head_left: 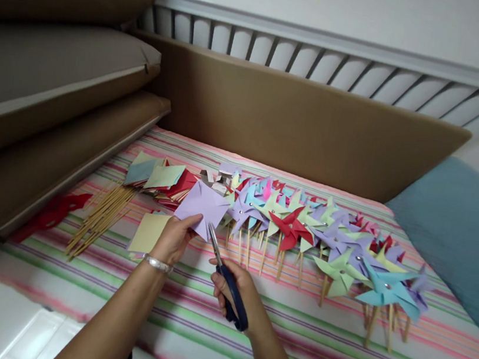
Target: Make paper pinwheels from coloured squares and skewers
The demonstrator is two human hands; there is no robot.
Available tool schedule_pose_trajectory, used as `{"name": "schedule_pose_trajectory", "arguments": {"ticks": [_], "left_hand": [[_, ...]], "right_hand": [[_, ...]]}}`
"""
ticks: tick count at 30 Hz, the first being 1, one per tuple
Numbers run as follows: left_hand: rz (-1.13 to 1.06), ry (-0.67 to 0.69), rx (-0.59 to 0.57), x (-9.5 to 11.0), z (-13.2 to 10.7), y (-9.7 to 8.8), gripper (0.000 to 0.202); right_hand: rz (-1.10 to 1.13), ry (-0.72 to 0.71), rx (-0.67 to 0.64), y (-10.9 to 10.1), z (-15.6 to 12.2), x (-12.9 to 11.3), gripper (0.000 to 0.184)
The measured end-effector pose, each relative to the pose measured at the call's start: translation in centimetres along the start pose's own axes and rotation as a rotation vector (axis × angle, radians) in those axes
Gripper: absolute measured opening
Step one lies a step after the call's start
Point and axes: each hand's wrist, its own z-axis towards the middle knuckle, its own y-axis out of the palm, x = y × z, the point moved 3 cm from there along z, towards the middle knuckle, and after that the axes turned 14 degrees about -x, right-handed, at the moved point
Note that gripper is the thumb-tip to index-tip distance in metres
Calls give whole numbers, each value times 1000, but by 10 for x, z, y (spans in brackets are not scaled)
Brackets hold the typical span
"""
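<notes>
My left hand (175, 236) pinches the lower edge of a lilac paper square (204, 205) and holds it up over the striped cloth (289, 335). My right hand (236, 291) grips blue-handled scissors (226, 275), whose blades point up and touch the corner of the lilac square. A silver bracelet sits on my left wrist.
Several finished paper pinwheels on wooden sticks (328, 245) lie in rows to the right. A pile of coloured paper squares (159, 177), a bundle of wooden sticks (103, 217), a yellow square (148, 232) and red paper scraps (54, 212) lie to the left. Brown cushions (51, 88) flank the bed; a blue pillow (463, 235) lies right.
</notes>
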Motion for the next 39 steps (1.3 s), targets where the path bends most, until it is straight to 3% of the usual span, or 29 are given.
{"name": "schedule_pose_trajectory", "arguments": {"ticks": [23,28,33,36,39], "left_hand": [[-18,-44,-10,-3,-3,5,21],[-26,-38,-13,-3,-2,4,24],[-22,-37,-15,-5,-2,3,26],[-19,-26,27,-3,1,-3,24],[-58,30,143,3,5,-13,23]], "right_hand": [[32,-37,12,3,-5,-7,48],[22,54,27,5,-3,-7,58],[-30,42,25,4,-2,-8,59],[-88,10,7,3,-3,-5,54],[-107,-70,5,-1,-2,2,47]]}}
